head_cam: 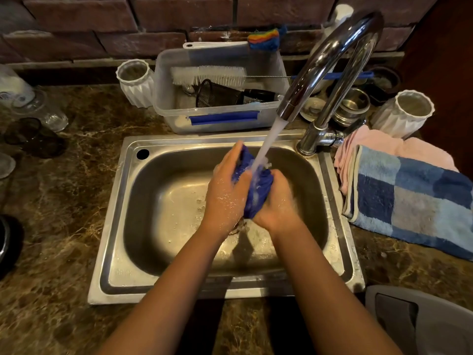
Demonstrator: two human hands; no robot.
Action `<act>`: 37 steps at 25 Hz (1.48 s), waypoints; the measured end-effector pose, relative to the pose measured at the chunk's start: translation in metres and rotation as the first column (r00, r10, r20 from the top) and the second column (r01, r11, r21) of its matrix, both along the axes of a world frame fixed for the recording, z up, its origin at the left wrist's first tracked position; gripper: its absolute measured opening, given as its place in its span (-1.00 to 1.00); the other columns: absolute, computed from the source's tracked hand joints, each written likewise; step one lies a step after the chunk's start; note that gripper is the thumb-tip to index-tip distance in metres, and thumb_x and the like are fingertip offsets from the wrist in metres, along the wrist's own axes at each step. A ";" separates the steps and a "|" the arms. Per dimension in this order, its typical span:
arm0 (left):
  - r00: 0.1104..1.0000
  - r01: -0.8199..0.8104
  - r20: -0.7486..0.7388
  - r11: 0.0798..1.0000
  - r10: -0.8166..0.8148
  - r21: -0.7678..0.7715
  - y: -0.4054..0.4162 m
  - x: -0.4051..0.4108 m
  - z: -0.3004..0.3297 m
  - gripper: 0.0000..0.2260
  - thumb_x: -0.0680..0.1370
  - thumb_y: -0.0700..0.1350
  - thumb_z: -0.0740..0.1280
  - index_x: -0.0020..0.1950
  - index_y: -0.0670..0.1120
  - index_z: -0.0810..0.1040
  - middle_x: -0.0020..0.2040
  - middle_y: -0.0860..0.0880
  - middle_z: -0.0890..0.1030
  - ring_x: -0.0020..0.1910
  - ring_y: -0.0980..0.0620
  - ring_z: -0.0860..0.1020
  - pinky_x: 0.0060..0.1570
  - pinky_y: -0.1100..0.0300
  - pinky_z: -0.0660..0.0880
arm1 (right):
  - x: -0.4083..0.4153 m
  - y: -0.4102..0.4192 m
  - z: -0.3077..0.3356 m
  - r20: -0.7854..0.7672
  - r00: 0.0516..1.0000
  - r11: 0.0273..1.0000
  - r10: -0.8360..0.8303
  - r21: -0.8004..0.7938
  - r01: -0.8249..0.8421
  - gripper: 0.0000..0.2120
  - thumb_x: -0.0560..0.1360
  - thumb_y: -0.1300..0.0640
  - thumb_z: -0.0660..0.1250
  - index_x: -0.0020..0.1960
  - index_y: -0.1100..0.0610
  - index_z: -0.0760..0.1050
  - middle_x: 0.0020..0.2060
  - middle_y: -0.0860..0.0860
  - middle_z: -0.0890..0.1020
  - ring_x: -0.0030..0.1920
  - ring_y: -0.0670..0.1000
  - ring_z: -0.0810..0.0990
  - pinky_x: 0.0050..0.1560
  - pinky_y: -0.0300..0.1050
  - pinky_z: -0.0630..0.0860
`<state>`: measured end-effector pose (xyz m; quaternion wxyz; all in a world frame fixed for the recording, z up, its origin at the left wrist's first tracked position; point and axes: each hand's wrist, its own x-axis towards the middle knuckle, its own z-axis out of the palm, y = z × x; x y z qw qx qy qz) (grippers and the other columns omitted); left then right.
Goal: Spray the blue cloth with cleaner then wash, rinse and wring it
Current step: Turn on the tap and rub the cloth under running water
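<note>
Over the middle of the steel sink [120, 213], the blue cloth [252, 185] is bunched into a tight wad and held between 2 bare hands under running water. The left hand [226, 190] wraps the cloth from its 9 o'clock side, fingers curled closed around the upper part of the wad. The right hand [277, 201] clamps it from the 3 o'clock side, fingers closed on the lower part; this hand looks slightly blurred, so it is probably rubbing or squeezing. Both hands are wet, with beads of water on their backs.

From 1 o'clock, the curved chrome faucet [330, 60] sends a white stream [268, 142] slanting down onto the top of the cloth, where it breaks between the 2 hands.

As a judgement, the spraying step seems finished, since no cleaner bottle is in either hand and the cloth is already soaked. The work now sits in the wash or rinse stage; no clear suds show, so which of the 2 it is cannot be told. Rinsing may still need finishing, and the wringing remains, with the water still to be shut off.

Off at 3 o'clock on the counter, a blue checked towel [409, 201] lies folded, well apart from the hands.
</note>
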<state>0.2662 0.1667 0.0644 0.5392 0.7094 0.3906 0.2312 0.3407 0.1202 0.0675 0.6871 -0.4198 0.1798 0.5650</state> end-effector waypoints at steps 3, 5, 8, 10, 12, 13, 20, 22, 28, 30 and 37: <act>0.996 -0.088 0.012 0.983 0.087 0.158 -0.008 0.006 -0.001 -0.73 0.52 -0.03 0.27 0.20 0.21 0.41 0.23 0.02 0.49 0.18 0.12 0.45 0.16 0.32 0.37 | -0.016 0.004 0.002 0.202 0.978 0.998 0.045 0.036 -0.054 -0.67 0.53 -0.10 0.14 0.09 0.09 0.52 -0.14 0.03 0.62 -0.07 0.00 0.60 -0.05 -0.12 0.56; 0.975 -0.212 -0.026 0.957 0.221 0.198 -0.008 0.005 -0.009 -0.82 0.50 0.00 0.29 0.10 0.13 0.48 0.11 0.08 0.47 0.10 0.19 0.46 0.05 0.46 0.35 | -0.024 0.009 0.001 0.416 0.908 0.998 0.048 0.006 -0.055 -0.65 0.52 -0.12 0.15 0.15 0.06 0.48 -0.06 0.03 0.61 0.00 0.00 0.59 -0.01 -0.09 0.55; 0.953 -0.092 -0.267 0.974 0.147 0.209 -0.004 0.000 -0.023 -0.80 0.56 -0.07 0.22 0.13 -0.08 0.52 0.13 -0.06 0.56 0.13 -0.01 0.50 0.02 0.43 0.38 | -0.029 0.009 -0.004 0.649 0.755 0.992 0.099 -0.125 -0.023 -0.86 0.50 -0.03 0.22 -0.07 -0.02 0.52 -0.12 0.01 0.61 -0.05 0.00 0.60 0.00 -0.09 0.55; 0.965 -0.191 -0.141 0.959 0.223 0.209 0.000 0.007 -0.013 -0.85 0.55 -0.07 0.23 -0.10 -0.08 0.55 -0.16 -0.07 0.60 -0.15 -0.02 0.54 -0.18 0.25 0.46 | -0.026 0.006 -0.003 0.771 0.606 0.967 0.196 -0.254 0.011 -0.81 0.55 0.01 0.20 -0.22 -0.04 0.48 -0.26 -0.07 0.58 -0.20 -0.05 0.59 -0.17 -0.27 0.54; 0.953 -0.167 -0.212 0.959 0.216 0.227 0.005 0.019 0.001 -0.83 0.52 -0.04 0.25 -0.25 -0.05 0.45 -0.35 -0.02 0.49 -0.34 0.03 0.46 -0.34 0.13 0.41 | -0.022 0.002 -0.001 0.877 0.180 0.885 0.445 -0.462 0.062 -0.79 0.56 0.01 0.16 -0.16 0.04 0.49 -0.26 -0.02 0.61 -0.21 -0.03 0.61 -0.16 -0.19 0.57; 0.923 -0.110 -0.338 0.968 0.185 0.227 0.007 0.026 0.005 -0.83 0.52 -0.03 0.24 -0.25 -0.04 0.41 -0.35 0.00 0.45 -0.37 0.07 0.42 -0.36 0.17 0.37 | -0.021 0.000 -0.001 0.873 -0.008 0.869 0.489 -0.486 0.094 -0.75 0.57 0.00 0.14 -0.07 0.12 0.52 -0.21 0.05 0.64 -0.18 0.00 0.62 -0.12 -0.11 0.58; 0.834 -0.385 -0.058 0.503 0.549 -0.773 0.034 0.008 -0.003 -0.77 0.55 -0.01 0.16 -0.02 -0.12 0.53 -0.05 -0.12 0.58 -0.04 -0.07 0.57 0.04 0.00 0.50 | -0.009 -0.016 -0.012 0.667 0.735 0.977 0.122 -0.212 0.030 -0.79 0.58 0.11 0.11 -0.13 0.03 0.50 -0.18 -0.02 0.60 -0.11 0.02 0.61 -0.12 -0.13 0.57; 0.871 -0.137 0.098 0.429 0.481 -0.893 0.028 -0.001 -0.006 -0.71 0.54 -0.03 0.09 0.08 -0.15 0.49 0.01 -0.15 0.55 0.07 -0.11 0.52 0.10 -0.04 0.46 | -0.001 -0.009 -0.005 0.211 0.970 0.982 -0.122 -0.116 0.149 -0.78 0.57 0.11 0.15 -0.16 0.12 0.50 -0.20 0.07 0.61 -0.17 0.06 0.61 -0.07 -0.03 0.55; 0.897 -0.054 0.252 0.657 0.362 -0.752 0.014 -0.014 -0.017 -0.73 0.55 -0.19 0.23 0.25 -0.08 0.46 0.13 -0.10 0.59 0.10 0.00 0.59 0.14 0.08 0.51 | 0.002 0.000 0.001 0.079 0.976 0.979 -0.202 -0.003 0.203 -0.82 0.50 0.08 0.21 -0.10 0.12 0.56 -0.14 0.10 0.63 -0.08 0.10 0.60 0.16 0.06 0.51; 0.932 -0.084 0.208 0.734 0.298 -0.674 0.011 -0.012 -0.014 -0.65 0.52 -0.16 0.29 0.31 -0.04 0.43 0.22 -0.11 0.56 0.19 -0.06 0.55 0.20 -0.02 0.49 | -0.005 -0.002 -0.003 0.163 0.977 0.990 -0.138 0.020 0.137 -0.85 0.50 0.10 0.24 -0.01 0.07 0.56 -0.05 0.10 0.62 0.01 0.10 0.59 0.20 0.10 0.50; 0.985 -0.104 0.122 0.984 0.123 -0.145 -0.009 0.009 0.006 -0.73 0.47 0.13 0.25 0.15 0.13 0.43 0.18 -0.04 0.50 0.13 0.08 0.51 0.09 0.32 0.48 | -0.022 0.000 -0.006 0.665 0.746 0.998 -0.036 0.058 -0.004 -0.68 0.52 -0.10 0.14 0.19 -0.02 0.44 0.16 0.13 0.54 0.14 0.04 0.55 0.11 -0.07 0.52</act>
